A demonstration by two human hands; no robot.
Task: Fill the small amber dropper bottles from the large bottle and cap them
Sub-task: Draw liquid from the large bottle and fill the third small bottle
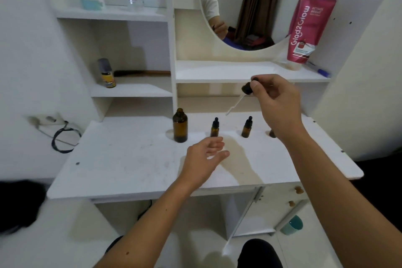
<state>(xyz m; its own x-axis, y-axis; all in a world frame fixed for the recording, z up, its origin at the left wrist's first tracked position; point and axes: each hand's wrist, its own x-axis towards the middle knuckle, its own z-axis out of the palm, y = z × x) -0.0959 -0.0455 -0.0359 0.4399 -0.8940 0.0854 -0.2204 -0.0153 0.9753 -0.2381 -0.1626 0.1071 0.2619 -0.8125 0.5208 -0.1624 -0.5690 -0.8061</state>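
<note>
— Hands? Right hand (274,102) pinches a dropper cap (247,89) aloft; left hand (204,159) hovers empty over the tabletop (130,159).

— Progress?

— Two vials (215,129) look capped; another sits half-hidden. Big bottle (180,126) stands open.

Uncapped large amber bottle (180,125) upright — two capped droppers (215,129) rightward, dropper cap (247,88) aloft.

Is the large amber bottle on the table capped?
No. The large amber bottle stands with a bare open neck, while the right hand holds a dropper cap in the air.
</note>
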